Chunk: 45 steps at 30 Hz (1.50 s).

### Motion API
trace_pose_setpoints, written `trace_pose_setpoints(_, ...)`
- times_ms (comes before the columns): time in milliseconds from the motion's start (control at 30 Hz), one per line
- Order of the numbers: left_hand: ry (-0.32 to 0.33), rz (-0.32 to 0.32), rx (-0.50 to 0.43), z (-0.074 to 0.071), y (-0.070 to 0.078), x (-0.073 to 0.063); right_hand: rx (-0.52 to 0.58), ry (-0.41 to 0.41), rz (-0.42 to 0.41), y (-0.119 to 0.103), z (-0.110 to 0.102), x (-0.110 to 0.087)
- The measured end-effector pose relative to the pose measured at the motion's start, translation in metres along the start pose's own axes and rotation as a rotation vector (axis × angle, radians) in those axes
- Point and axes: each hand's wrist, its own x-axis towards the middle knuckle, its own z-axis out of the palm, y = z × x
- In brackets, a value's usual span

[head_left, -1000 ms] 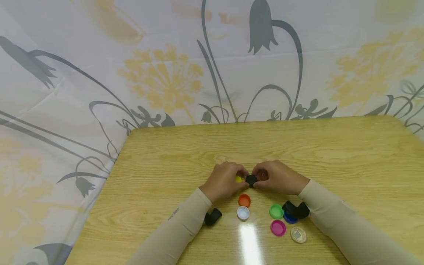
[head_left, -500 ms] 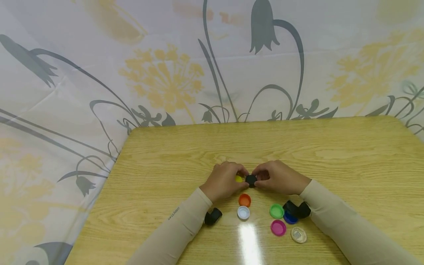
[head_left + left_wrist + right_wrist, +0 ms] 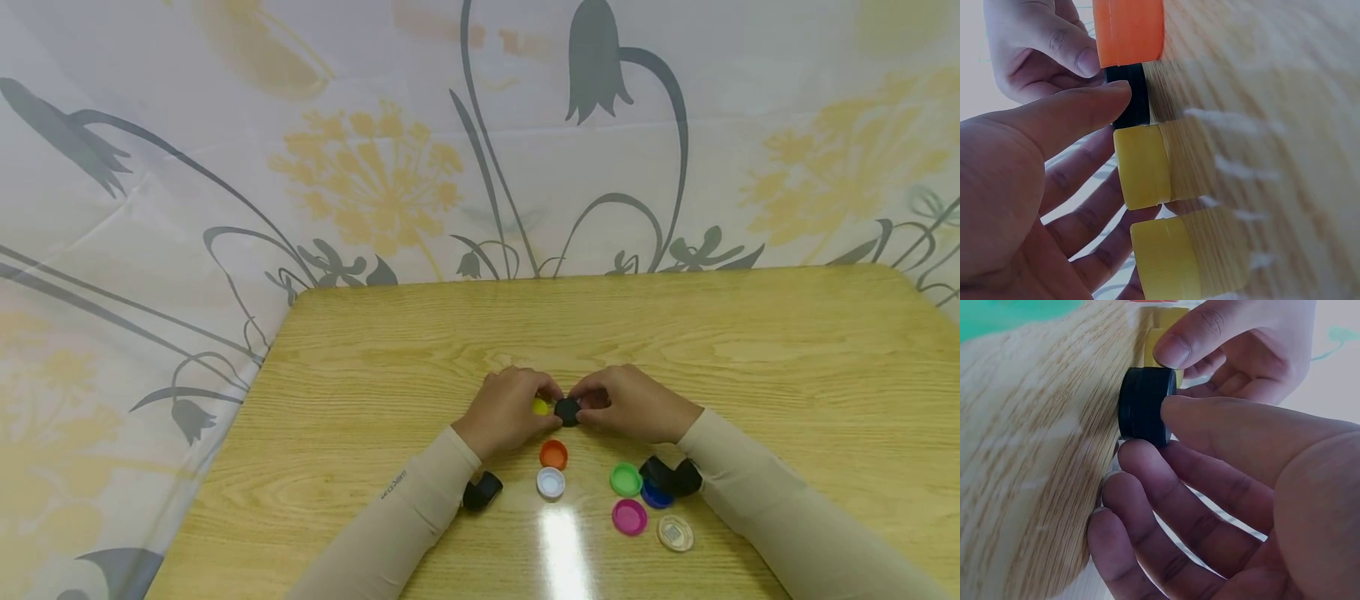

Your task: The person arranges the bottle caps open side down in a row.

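A round black bottle cap [image 3: 567, 412] sits on the wooden table between both hands. My left hand [image 3: 512, 408] pinches it from the left with thumb and forefinger. From the right, my right hand [image 3: 628, 403] grips its edge; in the right wrist view the thumb lies against the black cap [image 3: 1147, 403], with the other fingers curled beside it. Under the left hand, two yellow caps [image 3: 1143, 167] stand in a row beside the black one; only one yellow cap [image 3: 540, 406] peeks out in the head view. An orange cap [image 3: 553, 454] lies just in front.
Closer to me lies a white cap [image 3: 551, 482]. Right of it are a green cap [image 3: 626, 479], a magenta cap [image 3: 629, 517], a blue cap [image 3: 657, 493] partly covered by a black wrist device [image 3: 671, 477], and a beige disc [image 3: 676, 532]. Patterned cloth [image 3: 375, 167] borders the table.
The black cap and the right hand have shifted very slightly left and toward me. The left hand and the other caps stay put.
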Motion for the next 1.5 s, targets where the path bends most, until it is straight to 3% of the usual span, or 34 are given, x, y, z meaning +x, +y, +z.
trace_pose_setpoints(167, 0.011, 0.019, 0.03, 0.001, -0.001, -0.002, 0.009, 0.015, 0.017, 0.0, 0.0, -0.002)
trace_pose_setpoints(300, 0.077, 0.047, 0.045, 0.0, -0.002, -0.006, -0.017, 0.079, 0.011, -0.001, 0.003, -0.004)
trace_pose_setpoints(500, 0.175, 0.093, -0.035, -0.006, 0.002, -0.014, -0.009, 0.186, 0.001, -0.01, 0.008, -0.012)
trace_pose_setpoints(700, 0.198, 0.125, -0.074, -0.006, 0.005, -0.028, 0.032, 0.178, -0.025, -0.022, 0.015, -0.025)
trace_pose_setpoints(933, 0.166, 0.141, -0.069, -0.007, 0.002, -0.048, 0.01, 0.145, -0.072, -0.036, 0.024, -0.039)
trace_pose_setpoints(1100, 0.1, 0.149, -0.045, -0.006, -0.004, -0.059, -0.017, 0.143, -0.11, -0.044, 0.028, -0.045)
trace_pose_setpoints(1333, 0.014, 0.183, -0.018, -0.001, -0.009, -0.063, -0.065, 0.12, -0.17, -0.046, 0.032, -0.049)
trace_pose_setpoints(1500, -0.025, 0.203, 0.013, 0.002, -0.01, -0.064, -0.079, 0.078, -0.161, -0.044, 0.035, -0.049)
